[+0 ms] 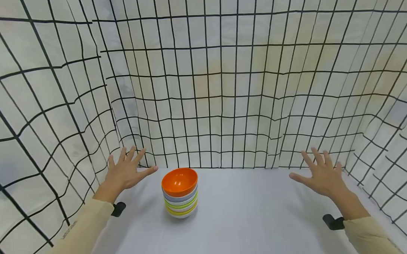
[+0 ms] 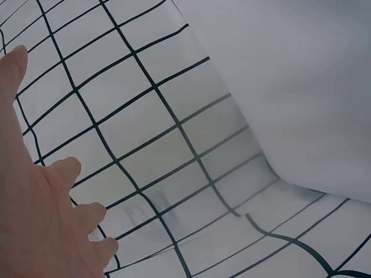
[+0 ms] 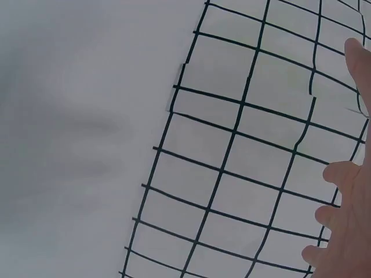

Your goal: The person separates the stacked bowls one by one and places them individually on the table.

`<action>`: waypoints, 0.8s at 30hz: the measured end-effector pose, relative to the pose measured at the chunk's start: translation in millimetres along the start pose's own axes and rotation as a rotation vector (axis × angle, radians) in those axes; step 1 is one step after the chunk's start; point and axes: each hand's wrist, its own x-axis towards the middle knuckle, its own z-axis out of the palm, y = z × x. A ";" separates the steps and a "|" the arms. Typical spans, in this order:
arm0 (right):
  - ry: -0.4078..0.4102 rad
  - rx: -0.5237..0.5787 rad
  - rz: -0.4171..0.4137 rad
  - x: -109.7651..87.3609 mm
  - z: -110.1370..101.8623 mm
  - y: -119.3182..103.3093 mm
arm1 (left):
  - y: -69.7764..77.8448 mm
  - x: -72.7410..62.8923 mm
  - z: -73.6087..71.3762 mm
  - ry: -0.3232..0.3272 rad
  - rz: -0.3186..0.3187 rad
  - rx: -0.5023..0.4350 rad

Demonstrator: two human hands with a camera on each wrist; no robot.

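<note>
A stack of nested bowls stands upright on the white table, left of the middle in the head view. The top bowl is orange; under it show blue-grey, green, yellow and white rims. My left hand hovers to the left of the stack, fingers spread, thumb pointing toward the bowls, holding nothing. Far to the right, my right hand is likewise held up with spread fingers and holds nothing. The wrist views show only part of the left hand and the right hand, with no bowl in either.
The white tabletop runs back to a white wall with a grid of black lines. Similar gridded walls rise on the left and right, close to the hands. A black wrist strap piece sits at the left cuff, another at the right.
</note>
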 end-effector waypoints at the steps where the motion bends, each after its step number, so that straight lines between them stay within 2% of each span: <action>1: 0.003 0.004 -0.005 -1.0 -0.3 -2.9 | 0.7 -1.4 -1.2 0.005 0.002 -0.001; 10: -0.001 0.050 -0.058 -18.2 -1.5 -34.7 | 9.5 -28.7 -3.0 0.089 0.035 -0.046; 13: -0.018 0.120 -0.082 -23.6 -3.4 -48.7 | 13.6 -38.6 -0.6 0.144 0.047 -0.103; 18: -0.048 0.335 -0.118 -26.6 -3.3 -77.1 | 20.5 -50.6 8.7 0.264 0.014 -0.301; 22: -0.013 0.498 -0.171 -23.6 4.8 -103.8 | 28.7 -53.1 21.6 0.411 -0.004 -0.492; 24: 0.010 0.571 -0.204 -21.0 9.8 -117.6 | 32.9 -52.4 28.1 0.464 -0.019 -0.580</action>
